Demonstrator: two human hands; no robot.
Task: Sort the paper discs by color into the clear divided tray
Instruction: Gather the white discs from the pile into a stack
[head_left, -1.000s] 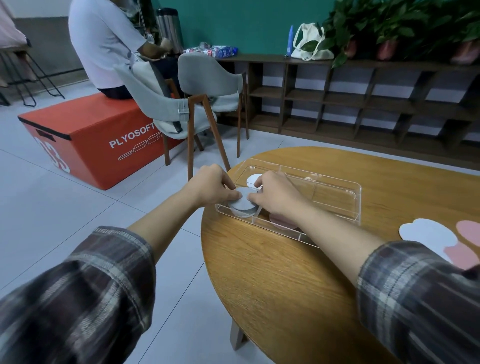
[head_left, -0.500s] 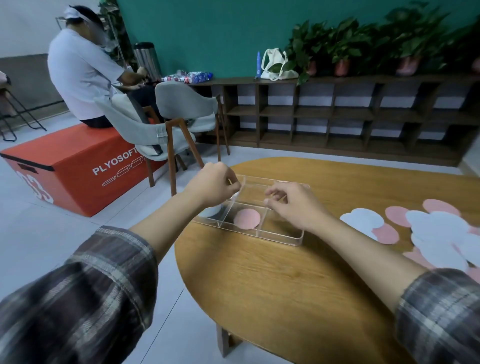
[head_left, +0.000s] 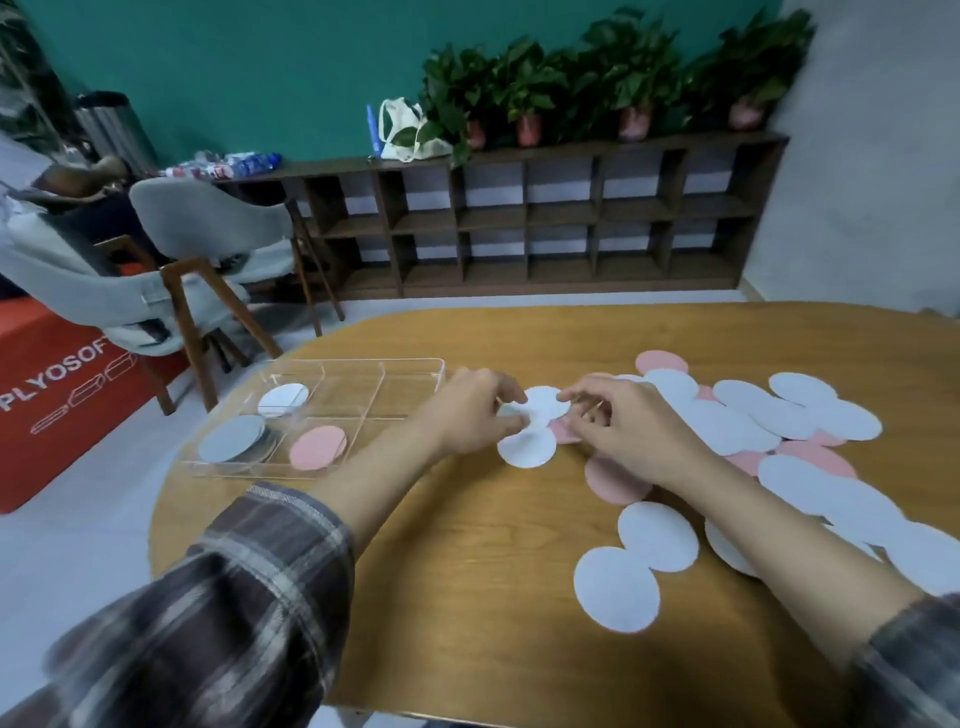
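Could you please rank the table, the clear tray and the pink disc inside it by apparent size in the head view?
Largest to smallest:
1. table
2. clear tray
3. pink disc

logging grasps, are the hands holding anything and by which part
A white disc, by its edges: the left hand pinches the left edge, the right hand the right edge.
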